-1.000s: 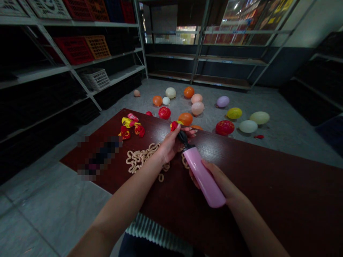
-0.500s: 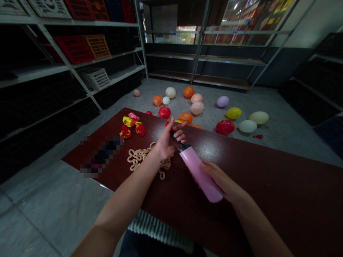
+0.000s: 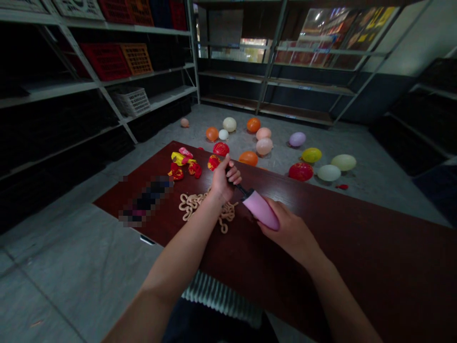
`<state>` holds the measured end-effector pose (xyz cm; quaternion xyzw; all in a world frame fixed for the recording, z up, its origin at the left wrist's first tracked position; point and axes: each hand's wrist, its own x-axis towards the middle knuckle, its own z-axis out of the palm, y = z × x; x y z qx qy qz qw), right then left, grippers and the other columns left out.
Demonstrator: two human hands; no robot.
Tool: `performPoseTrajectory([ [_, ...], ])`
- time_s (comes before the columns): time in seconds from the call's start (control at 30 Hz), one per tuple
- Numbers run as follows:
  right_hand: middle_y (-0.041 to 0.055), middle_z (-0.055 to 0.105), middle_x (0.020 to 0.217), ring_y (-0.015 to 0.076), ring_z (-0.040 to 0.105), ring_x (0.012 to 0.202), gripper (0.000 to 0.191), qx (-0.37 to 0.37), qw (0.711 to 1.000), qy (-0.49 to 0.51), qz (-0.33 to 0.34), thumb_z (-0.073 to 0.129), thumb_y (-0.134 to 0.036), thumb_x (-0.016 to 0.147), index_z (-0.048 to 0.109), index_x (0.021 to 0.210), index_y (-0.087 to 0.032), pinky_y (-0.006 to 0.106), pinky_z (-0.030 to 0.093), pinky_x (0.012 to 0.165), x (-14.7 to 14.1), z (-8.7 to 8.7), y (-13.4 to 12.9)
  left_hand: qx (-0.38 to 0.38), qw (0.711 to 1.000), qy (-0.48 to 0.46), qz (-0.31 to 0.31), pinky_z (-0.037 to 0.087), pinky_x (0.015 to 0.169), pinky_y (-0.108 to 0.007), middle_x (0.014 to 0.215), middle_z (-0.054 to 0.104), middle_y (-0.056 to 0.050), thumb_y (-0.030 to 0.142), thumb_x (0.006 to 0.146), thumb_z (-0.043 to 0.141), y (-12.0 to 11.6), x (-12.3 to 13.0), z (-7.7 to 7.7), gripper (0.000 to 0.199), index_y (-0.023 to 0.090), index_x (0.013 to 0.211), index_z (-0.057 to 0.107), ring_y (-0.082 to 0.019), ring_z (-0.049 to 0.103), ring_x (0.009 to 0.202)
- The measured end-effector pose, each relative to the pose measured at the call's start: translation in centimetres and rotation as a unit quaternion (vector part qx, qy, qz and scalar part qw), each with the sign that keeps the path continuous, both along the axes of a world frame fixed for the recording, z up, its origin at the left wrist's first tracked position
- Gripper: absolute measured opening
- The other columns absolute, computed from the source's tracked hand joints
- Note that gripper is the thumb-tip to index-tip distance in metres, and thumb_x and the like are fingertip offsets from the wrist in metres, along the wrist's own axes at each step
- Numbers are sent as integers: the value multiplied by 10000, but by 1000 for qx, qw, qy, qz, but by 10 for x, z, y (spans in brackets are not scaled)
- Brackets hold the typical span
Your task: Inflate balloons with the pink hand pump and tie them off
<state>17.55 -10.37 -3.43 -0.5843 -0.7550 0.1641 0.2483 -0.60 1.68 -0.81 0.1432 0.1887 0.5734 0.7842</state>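
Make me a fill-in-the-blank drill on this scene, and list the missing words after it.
1. The right hand holds the ____ body of a hand pump.
2. The left hand wraps around the pump's narrow part, which is ____ in colour.
3. Beyond the table, the lavender balloon rests on the ____.
4. The white basket stands on a shelf toward the ____ side of the picture.

Missing words: pink; black; floor; left.

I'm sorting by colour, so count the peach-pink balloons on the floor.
3: the small leftmost balloon, then a farther balloon and a nearer balloon close together beyond the table. The table may hide more.
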Motion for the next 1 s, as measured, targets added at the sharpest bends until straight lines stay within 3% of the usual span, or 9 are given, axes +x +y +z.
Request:
performPoseTrajectory([
  [0.2, 158, 643, 1265, 306, 669, 1021, 673, 92, 979, -177, -33, 604, -418, 831, 412, 1434, -187, 443, 526, 835, 12, -14, 7, -26, 993, 3, 119, 182, 349, -176, 457, 256, 78, 410, 995, 434, 14, -17, -6, 416, 166, 660, 463, -46, 260, 340],
  [0.47, 128, 693, 1090, 275, 632, 947, 514, 170, 941, -290, -42, 577, -383, 848, 519, 1313, -171, 375, 465, 810, 38, -17, 18, -24, 985, -3, 171, 186, 362, -206, 474, 239, 67, 511, 951, 478, 18, -32, -2, 539, 192, 580, 252, -62, 246, 357],
  [0.83, 114, 686, 1016, 281, 621, 901, 387, 160, 939, -294, -74, 559, -408, 852, 601, 1156, -174, 377, 429, 748, 66, -16, 21, 5, 969, 44, 242, 208, 378, -211, 455, 167, 68, 617, 925, 440, 14, -34, 4, 641, 188, 519, 191, -55, 207, 356],
  [1.0, 100, 687, 1028, 268, 616, 888, 383, 152, 943, -284, -81, 575, -406, 839, 602, 1161, -200, 362, 418, 732, 65, -13, 16, 25, 971, 38, 235, 227, 377, -221, 430, 176, 57, 596, 942, 423, 14, -37, 0, 653, 188, 486, 195, -61, 216, 348],
])
